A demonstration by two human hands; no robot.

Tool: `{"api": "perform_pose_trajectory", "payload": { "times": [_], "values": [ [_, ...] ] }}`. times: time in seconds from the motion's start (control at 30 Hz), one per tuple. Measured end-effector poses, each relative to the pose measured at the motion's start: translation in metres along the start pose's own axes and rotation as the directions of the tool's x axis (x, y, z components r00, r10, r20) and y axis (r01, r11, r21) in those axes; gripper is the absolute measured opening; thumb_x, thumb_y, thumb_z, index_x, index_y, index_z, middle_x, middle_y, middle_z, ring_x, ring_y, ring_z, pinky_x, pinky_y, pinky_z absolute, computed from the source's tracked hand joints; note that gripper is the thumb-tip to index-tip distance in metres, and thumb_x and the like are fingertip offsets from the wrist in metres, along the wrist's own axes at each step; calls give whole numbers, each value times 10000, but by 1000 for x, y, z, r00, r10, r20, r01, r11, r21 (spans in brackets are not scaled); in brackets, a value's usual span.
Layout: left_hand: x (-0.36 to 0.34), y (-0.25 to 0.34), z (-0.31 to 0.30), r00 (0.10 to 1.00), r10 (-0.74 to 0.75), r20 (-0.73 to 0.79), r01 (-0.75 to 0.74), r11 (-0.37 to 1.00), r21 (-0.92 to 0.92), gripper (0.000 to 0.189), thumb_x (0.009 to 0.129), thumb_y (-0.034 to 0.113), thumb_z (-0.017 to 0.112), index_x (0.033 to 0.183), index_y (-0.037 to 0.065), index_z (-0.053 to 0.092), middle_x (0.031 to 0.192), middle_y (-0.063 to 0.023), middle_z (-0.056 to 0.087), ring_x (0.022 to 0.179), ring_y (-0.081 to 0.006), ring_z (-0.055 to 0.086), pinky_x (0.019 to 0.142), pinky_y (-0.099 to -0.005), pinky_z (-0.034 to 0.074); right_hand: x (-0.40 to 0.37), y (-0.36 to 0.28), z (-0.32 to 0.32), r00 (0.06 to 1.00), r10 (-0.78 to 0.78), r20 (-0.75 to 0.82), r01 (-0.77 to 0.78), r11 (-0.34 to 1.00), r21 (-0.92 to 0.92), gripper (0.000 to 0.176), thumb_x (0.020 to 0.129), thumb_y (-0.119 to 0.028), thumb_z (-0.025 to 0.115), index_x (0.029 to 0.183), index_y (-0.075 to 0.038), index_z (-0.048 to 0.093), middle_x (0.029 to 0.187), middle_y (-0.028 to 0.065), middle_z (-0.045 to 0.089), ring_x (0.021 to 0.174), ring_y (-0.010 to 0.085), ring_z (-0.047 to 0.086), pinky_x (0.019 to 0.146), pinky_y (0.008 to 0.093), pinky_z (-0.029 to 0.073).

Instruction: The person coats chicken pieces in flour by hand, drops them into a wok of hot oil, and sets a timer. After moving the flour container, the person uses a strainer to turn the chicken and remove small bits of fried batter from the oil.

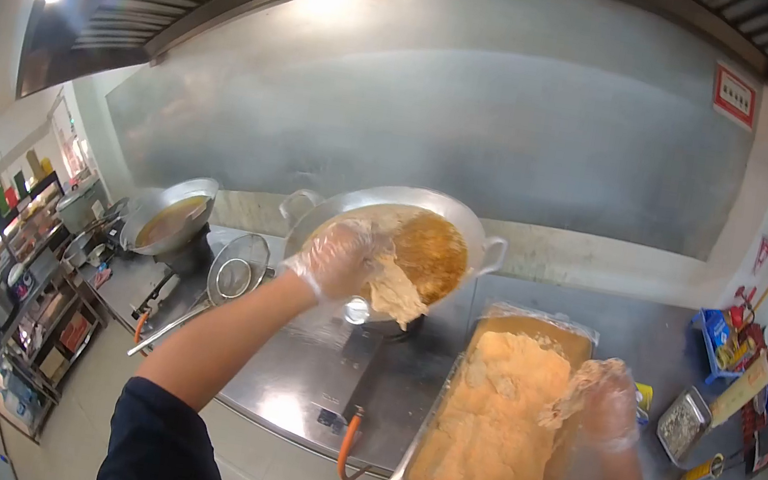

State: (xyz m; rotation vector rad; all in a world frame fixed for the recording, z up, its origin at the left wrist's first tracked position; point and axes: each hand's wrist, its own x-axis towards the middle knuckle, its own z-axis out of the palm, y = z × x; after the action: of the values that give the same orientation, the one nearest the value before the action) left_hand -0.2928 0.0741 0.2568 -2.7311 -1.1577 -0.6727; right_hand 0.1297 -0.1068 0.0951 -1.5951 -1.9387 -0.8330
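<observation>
My left hand (334,257), in a clear plastic glove, is closed on a pale, flour-coated piece of meat (399,294). It hangs over the near rim of a large two-handled wok (340,202) of bubbling golden oil (435,253). At the right, my gloved right hand (611,413) is closed on another flour-coated piece (569,395), above the right side of a deep metal tray (428,428). Inside the tray lies a thick, uneven bed of pale orange flour (494,435). The fingertips of both hands are partly hidden or blurred.
A wire-mesh strainer (237,270) rests left of the wok. Farther left stands a second wok (157,228) with oil. An orange gas hose (349,446) hangs at the counter's front. On the right are a blue basket (719,342), a small metal tray (682,424) and a yellow can (702,473).
</observation>
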Motion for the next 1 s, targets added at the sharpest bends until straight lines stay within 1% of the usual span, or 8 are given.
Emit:
{"api": "perform_pose_trajectory", "payload": {
  "times": [0.1, 0.2, 0.3, 0.43, 0.63, 0.77, 0.9, 1.0],
  "values": [
    [1, -66, -7, 996, -53, 67, 48, 996, 80, 256, 816, 149, 708, 1044, 38, 669, 1009, -200, 659, 980, -362, 630, 873, -428, 501, 49, -17, -12, 993, 114, 4, -114, 993, 12, 79, 799, -46, 564, 864, -30, 607, 855, 165, 622, 842, 362, 597, 785, 469, 490],
    [-2, -125, 3, 978, -148, 150, 122, 979, 165, 302, 797, 121, 707, 1089, 50, 676, 1031, -200, 663, 1015, -366, 630, 891, -428, 502, 89, -23, -8, 986, 160, 44, -165, 972, 169, 109, 800, -66, 599, 885, 0, 610, 876, 181, 633, 855, 394, 599, 786, 491, 487],
    [-13, -170, 20, 966, -176, 188, 150, 978, 143, 332, 785, 109, 706, 1112, 58, 679, 1051, -200, 665, 1046, -362, 628, 907, -423, 504, 121, -39, -10, 934, 294, 203, -340, 907, 249, 237, 802, -64, 622, 1024, 17, 599, 1030, 218, 620, 981, 414, 575, 901, 493, 460],
    [-20, -211, 33, 941, -211, 265, 197, 977, 81, 336, 783, 104, 704, 1116, 66, 682, 1071, -200, 666, 1065, -364, 625, 925, -417, 503, 129, -45, 18, 928, 344, 144, -356, 933, 61, 315, 812, -76, 644, 1104, 25, 586, 1113, 240, 604, 1044, 426, 560, 958, 492, 446],
    [-18, -239, 41, 943, -146, 298, 130, 989, 73, 347, 787, 106, 711, 1130, 68, 677, 1095, -191, 668, 1073, -366, 623, 938, -410, 497, 143, -70, 18, 925, 352, 141, -351, 936, -34, 292, 815, -82, 641, 1075, 40, 585, 1056, 245, 612, 1024, 433, 569, 931, 489, 458],
    [0, -237, 47, 951, -48, 306, 69, 996, -57, 352, 794, 114, 716, 1138, 60, 670, 1108, -196, 664, 1086, -365, 620, 941, -412, 494, 138, -78, 21, 911, 386, 146, -370, 921, -124, 304, 807, -67, 633, 1083, 47, 578, 1041, 254, 613, 1006, 441, 574, 914, 493, 463],
    [19, -221, 59, 935, -3, 354, 49, 991, -122, 352, 798, 90, 708, 1144, 49, 665, 1118, -205, 660, 1093, -360, 620, 939, -410, 493, 135, -78, 18, 896, 383, 224, -384, 922, -42, 303, 791, -68, 636, 1063, 43, 562, 1011, 253, 604, 962, 451, 570, 867, 513, 466],
    [32, -214, 81, 900, 53, 433, 9, 990, -140, 371, 792, 67, 704, 1160, 49, 661, 1132, -202, 658, 1100, -354, 620, 938, -405, 494, 131, -87, 15, 888, 407, 215, -396, 913, -96, 284, 788, -71, 637, 1039, 39, 563, 980, 246, 606, 934, 454, 573, 839, 524, 467]
  ]
}}
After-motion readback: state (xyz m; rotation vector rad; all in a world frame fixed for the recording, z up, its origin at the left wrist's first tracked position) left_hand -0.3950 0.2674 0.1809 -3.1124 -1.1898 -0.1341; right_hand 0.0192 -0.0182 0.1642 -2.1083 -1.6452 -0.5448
